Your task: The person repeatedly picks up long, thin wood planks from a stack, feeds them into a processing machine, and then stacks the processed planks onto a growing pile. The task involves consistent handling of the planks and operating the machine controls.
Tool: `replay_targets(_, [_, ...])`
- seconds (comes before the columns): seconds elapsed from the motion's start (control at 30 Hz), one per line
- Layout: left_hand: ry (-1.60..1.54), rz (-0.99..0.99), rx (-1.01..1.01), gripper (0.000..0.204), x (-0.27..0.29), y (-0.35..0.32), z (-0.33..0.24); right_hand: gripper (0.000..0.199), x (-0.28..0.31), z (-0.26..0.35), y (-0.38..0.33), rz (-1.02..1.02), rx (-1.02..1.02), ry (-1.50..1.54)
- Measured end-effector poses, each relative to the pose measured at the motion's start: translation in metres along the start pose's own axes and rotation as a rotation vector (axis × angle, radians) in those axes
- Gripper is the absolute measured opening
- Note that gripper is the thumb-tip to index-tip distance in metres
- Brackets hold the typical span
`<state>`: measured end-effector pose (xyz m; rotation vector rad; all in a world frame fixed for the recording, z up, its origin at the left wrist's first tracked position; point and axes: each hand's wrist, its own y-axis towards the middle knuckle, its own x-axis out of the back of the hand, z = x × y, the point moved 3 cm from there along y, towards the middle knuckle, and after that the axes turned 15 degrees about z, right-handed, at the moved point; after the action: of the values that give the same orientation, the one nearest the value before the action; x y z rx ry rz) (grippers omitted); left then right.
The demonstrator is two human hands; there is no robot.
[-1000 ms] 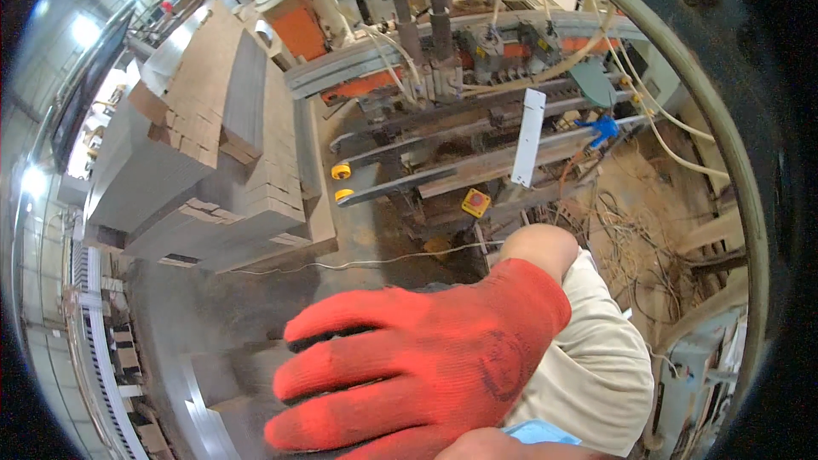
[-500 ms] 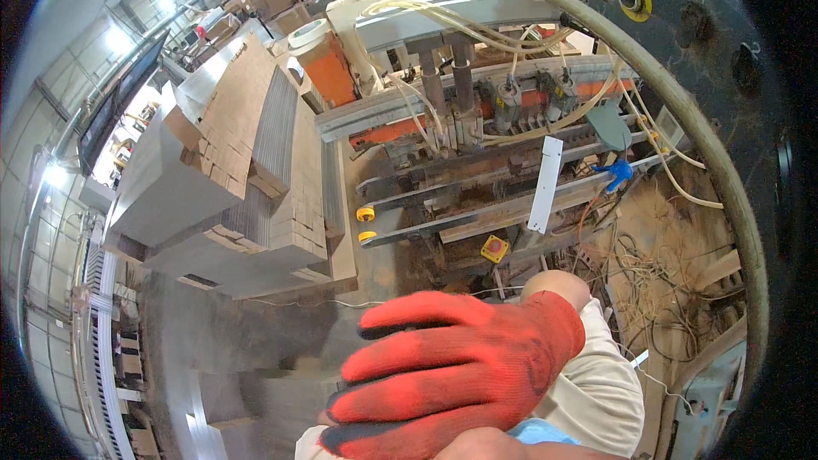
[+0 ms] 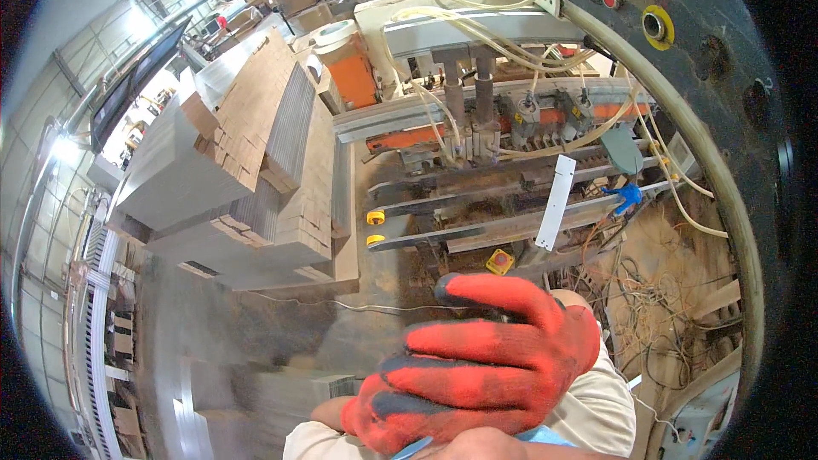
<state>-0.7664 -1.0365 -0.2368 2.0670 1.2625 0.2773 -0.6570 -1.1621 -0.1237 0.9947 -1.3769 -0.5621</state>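
The red-gloved hand (image 3: 477, 366), grip curled but on nothing I can tell, has the wooden board stacks (image 3: 256, 170) at ten o'clock, long axes toward twelve.

My glove (image 3: 477, 366) is knitted cloth, red with dark matt rubbery patches on the fingers (image 3: 486, 290). My sleeve (image 3: 596, 409) is plain beige cloth. The boards (image 3: 273, 145) look like raw, rough-edged wood. The machine (image 3: 511, 162) is dull, dusty metal with glossy plastic hoses (image 3: 477, 17).
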Motion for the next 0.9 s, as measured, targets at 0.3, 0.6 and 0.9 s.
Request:
replay_targets(0.3, [0.427, 0.135, -0.018, 0.023, 0.029, 0.049, -0.044, 0.054, -0.050, -0.100, -0.047, 0.265, -0.386, 0.256])
replay_targets(0.6, [0.560, 0.219, -0.240, 0.020, 0.024, 0.092, -0.077, 0.023, -0.236, -0.208, -0.288, 0.388, -0.858, 0.184])
replay_targets(0.9, [0.359, 0.361, -0.175, 0.049, 0.024, 0.122, -0.086, 0.038, -0.260, -0.218, -0.307, 0.800, -1.219, -0.062])
